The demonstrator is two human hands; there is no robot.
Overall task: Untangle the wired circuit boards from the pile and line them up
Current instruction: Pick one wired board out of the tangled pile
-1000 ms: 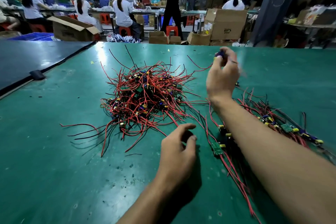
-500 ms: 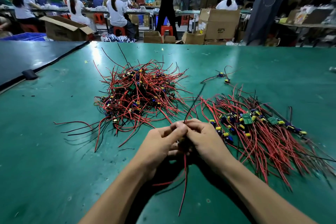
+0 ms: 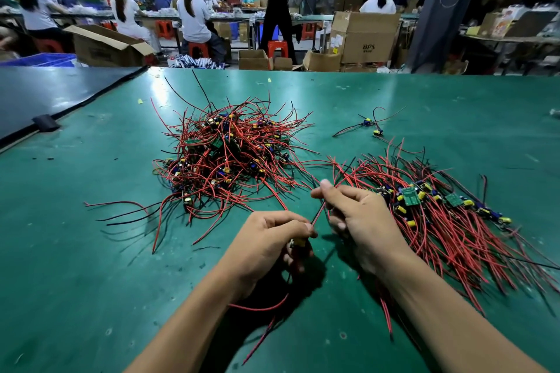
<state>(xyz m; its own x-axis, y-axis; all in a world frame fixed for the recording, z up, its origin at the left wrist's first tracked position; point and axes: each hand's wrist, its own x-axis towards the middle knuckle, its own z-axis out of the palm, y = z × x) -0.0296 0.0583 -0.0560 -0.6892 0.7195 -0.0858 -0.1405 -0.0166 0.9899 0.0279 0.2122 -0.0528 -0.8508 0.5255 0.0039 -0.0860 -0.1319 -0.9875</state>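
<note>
The big green table (image 3: 91, 251) sat in a busy workroom. A brown box (image 3: 363, 39) far behind it had "BPS" on its side. The tangled pile (image 3: 224, 160) of red and black wires lay in the middle of the table. The tidy row (image 3: 439, 215) of boards lay on the right, beside the right hand (image 3: 360, 215). The left hand (image 3: 266, 239) was curled tight round a little board (image 3: 298, 242) with a yellow part. The right hand pinched its red wire (image 3: 318, 214) between thumb and finger. Half a second before, the two hands touched each other. Now they were a bit apart, with the wire pulled straight between them.
</note>
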